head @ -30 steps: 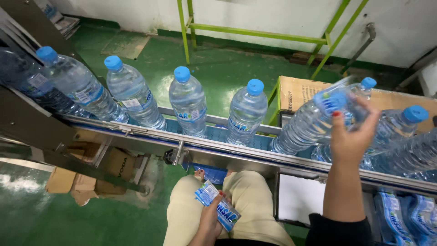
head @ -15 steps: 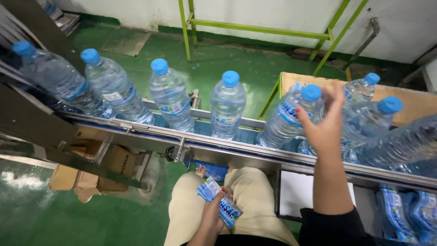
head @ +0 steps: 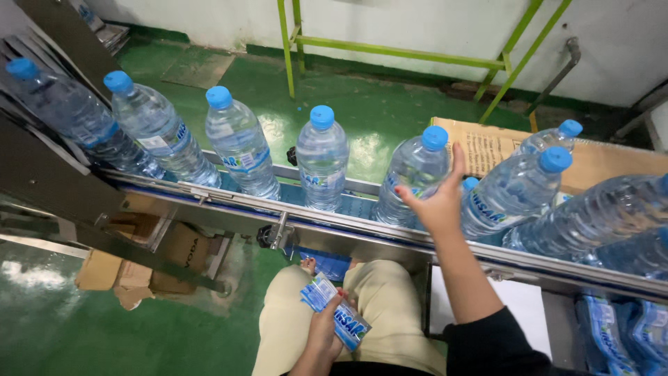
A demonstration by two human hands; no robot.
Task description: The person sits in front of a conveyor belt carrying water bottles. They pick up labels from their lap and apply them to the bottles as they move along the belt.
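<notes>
Water bottle (head: 415, 182) on the conveyor (head: 229, 209) is steadied by the right hand (head: 437, 198), fingers open against it, while the left hand (head: 325, 333) clasps a stack of labels (head: 335, 319) in the lap, ready.

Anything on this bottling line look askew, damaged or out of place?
Mostly orderly. The bottles at the right end of the conveyor are bunched and tilted, not evenly spaced and upright like the ones further left. A torn cardboard box lies on the green floor under the line. No spill shows.

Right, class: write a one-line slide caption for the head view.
Right hand touches a blue-capped water bottle on the conveyor; left hand holds a stack of labels.
</notes>
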